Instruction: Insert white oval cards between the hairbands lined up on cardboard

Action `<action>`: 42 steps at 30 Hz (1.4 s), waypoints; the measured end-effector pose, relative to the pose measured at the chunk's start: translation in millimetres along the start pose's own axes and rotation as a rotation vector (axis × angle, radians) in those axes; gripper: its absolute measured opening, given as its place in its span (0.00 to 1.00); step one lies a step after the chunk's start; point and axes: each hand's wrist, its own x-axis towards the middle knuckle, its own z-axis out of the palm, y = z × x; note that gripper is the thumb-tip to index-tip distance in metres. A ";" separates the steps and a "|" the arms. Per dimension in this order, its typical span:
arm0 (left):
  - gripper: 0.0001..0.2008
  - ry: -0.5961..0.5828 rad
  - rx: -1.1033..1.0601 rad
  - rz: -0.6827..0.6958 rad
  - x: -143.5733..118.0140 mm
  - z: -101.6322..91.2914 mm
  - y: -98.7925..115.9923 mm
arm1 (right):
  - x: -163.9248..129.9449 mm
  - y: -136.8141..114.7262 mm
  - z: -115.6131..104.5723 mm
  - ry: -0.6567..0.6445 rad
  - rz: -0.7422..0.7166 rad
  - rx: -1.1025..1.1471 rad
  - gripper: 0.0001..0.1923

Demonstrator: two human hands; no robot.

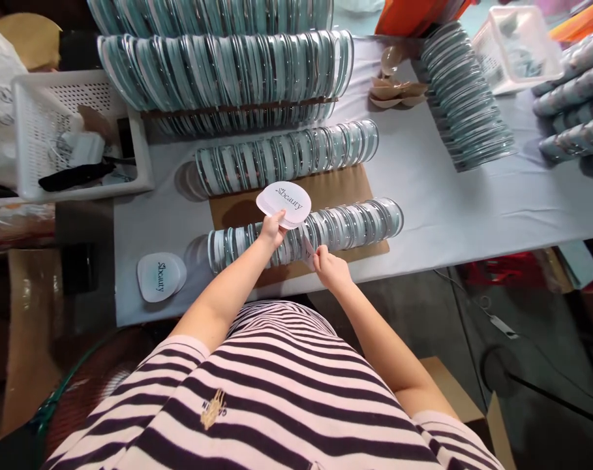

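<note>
My left hand (273, 228) holds a small stack of white rounded cards (284, 202) printed "Sbeauty", raised just above the nearest row of clear round cases (355, 224). My right hand (331, 266) pinches a single card (308, 252) at that row, its edge between two cases. This row lies on its side on a brown cardboard sheet (340, 186). A second row of cases (286, 156) lies behind it on the same sheet. Another pile of "Sbeauty" cards (160, 277) rests on the grey table (438, 209) to the left of my left arm.
Longer rows of cases (222, 68) lie at the back, another leaning stack (465, 98) at the right. A white perforated basket (42, 130) with a black item stands at the left, a small white bin (516, 49) at the back right. Beige shell-shaped pieces (396, 91) lie mid-back.
</note>
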 end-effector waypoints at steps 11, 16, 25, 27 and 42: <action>0.23 -0.034 0.038 -0.018 -0.7 -3.5 1.2 | 10.1 17.6 15.7 0.141 -0.092 0.084 0.15; 0.20 -0.045 0.067 0.015 0.2 -3.8 -0.4 | 18.3 6.5 14.9 0.163 -0.093 0.158 0.13; 0.24 -0.065 0.030 -0.018 -1.0 -8.6 -2.5 | 15.1 -7.0 40.4 0.058 0.082 0.320 0.09; 0.24 -0.055 0.028 -0.020 -1.9 -7.7 -2.3 | 15.8 -7.8 37.3 0.002 0.094 0.389 0.06; 0.19 -0.027 0.034 0.082 -6.8 4.5 -6.7 | 42.9 -22.6 8.3 -0.474 0.277 1.701 0.08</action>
